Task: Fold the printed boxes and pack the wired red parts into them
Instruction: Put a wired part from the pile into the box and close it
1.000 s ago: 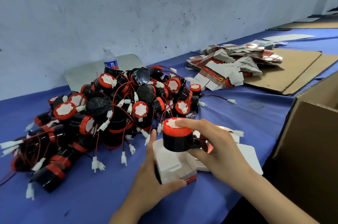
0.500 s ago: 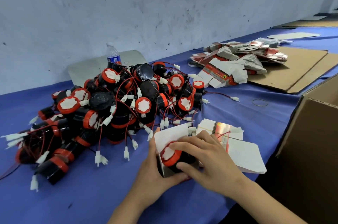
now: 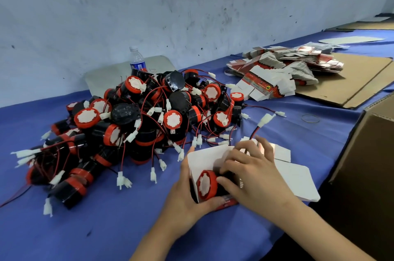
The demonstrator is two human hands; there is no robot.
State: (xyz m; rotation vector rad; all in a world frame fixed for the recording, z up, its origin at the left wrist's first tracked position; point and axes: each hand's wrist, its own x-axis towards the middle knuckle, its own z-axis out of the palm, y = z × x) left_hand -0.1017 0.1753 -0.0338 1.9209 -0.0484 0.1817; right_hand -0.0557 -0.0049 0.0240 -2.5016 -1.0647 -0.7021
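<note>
My left hand (image 3: 187,196) is clenched round the printed box (image 3: 204,158), holding its mouth open. My right hand (image 3: 253,173) grasps 1 wired red part (image 3: 205,185), seated partway inside that box, red face outward. Its wire (image 3: 254,132) and white connector (image 3: 265,120) trail beyond the box. I judge this is the packing step. Next I must tuck the wire in, then close the flaps.
</note>
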